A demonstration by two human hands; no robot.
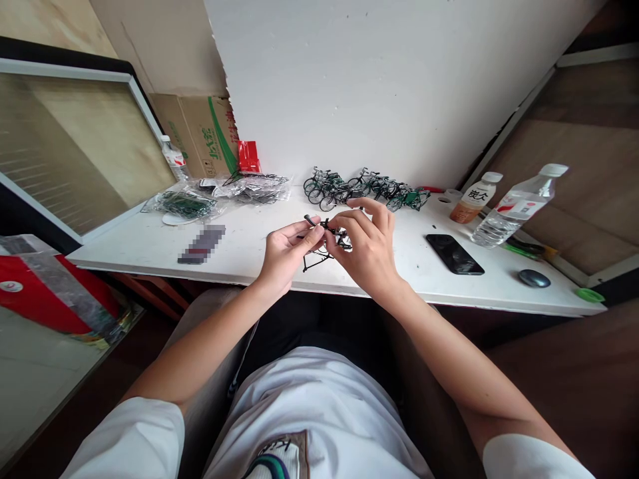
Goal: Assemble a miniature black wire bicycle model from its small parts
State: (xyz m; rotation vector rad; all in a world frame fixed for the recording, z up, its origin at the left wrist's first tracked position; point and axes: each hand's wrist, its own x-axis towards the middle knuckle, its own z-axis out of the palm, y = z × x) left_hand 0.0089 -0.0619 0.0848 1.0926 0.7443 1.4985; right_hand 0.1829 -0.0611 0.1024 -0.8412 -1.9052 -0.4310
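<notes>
A small black model bicycle part is held up between both hands, above the front edge of the white table. My left hand pinches it between thumb and fingertips from the left, near a dark rod-like piece. From the right, my right hand has its thumb and index finger closed on the same part, the other fingers curled above it. The fingers hide much of the part. Behind the hands stand several assembled miniature bicycles, black and green.
Plastic bags of parts and green pieces lie back left, by a cardboard box. A pixelated item is at left. At right are a phone, bottles, a mouse and a green cap.
</notes>
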